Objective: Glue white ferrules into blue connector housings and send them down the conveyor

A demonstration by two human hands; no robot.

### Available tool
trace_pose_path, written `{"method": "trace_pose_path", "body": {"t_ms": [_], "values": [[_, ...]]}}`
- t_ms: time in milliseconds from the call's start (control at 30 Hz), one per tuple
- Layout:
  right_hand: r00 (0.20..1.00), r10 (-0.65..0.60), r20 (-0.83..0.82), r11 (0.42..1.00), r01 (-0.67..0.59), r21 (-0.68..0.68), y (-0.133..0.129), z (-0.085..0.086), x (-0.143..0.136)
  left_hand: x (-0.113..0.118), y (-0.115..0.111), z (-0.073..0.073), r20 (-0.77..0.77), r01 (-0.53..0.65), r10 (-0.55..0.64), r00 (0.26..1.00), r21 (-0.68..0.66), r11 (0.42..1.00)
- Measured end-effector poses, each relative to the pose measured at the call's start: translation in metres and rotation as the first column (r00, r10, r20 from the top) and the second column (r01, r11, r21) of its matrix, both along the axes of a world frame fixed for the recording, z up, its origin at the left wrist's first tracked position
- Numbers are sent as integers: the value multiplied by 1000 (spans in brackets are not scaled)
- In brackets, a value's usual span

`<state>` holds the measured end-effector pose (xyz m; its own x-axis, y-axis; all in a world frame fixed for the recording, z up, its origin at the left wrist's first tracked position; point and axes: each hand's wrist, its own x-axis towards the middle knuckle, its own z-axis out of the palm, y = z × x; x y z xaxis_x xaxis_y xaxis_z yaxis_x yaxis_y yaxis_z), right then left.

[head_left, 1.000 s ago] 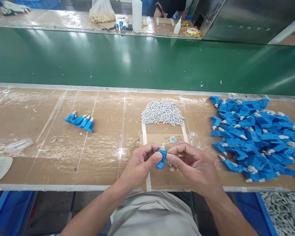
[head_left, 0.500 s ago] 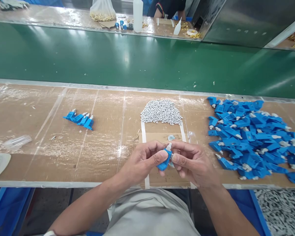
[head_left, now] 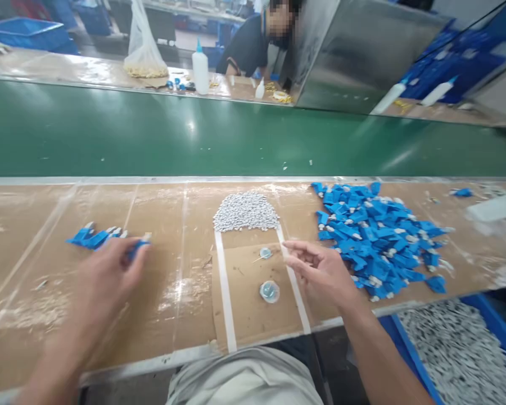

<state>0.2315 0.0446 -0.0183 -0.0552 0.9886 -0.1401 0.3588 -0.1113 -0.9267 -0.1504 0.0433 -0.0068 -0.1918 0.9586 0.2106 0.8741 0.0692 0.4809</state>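
Left hand [head_left: 109,271]'s pinching a white-tipped blue plastic piece [head_left: 137,247], right hand [head_left: 322,271]'s loose; brown cardboard-topped bench [head_left: 198,315], flat green belt [head_left: 236,140] behind.

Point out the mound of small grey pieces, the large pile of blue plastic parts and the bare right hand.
Mound of small grey pieces [head_left: 247,212]: head view, its middle.
Large pile of blue plastic parts [head_left: 375,244]: head view, near its centre.
Bare right hand [head_left: 325,271]: head view, middle of hand.
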Motion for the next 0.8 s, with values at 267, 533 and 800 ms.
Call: {"method": "trace_pose_path", "body": {"t_ms": [267, 533, 800], "values": [[408, -347, 845, 929, 28, 369, 33, -12, 85, 26, 1, 22, -254, -29, 108, 961, 297, 954], [299, -245, 922, 967, 3, 256, 46, -25, 74, 123, -31, 9, 333, 499, -531, 779, 183, 847], [363, -221, 905, 971, -7, 240, 42, -25, 76, 150, -24, 42, 636, 610, -564, 526, 180, 772]]}}
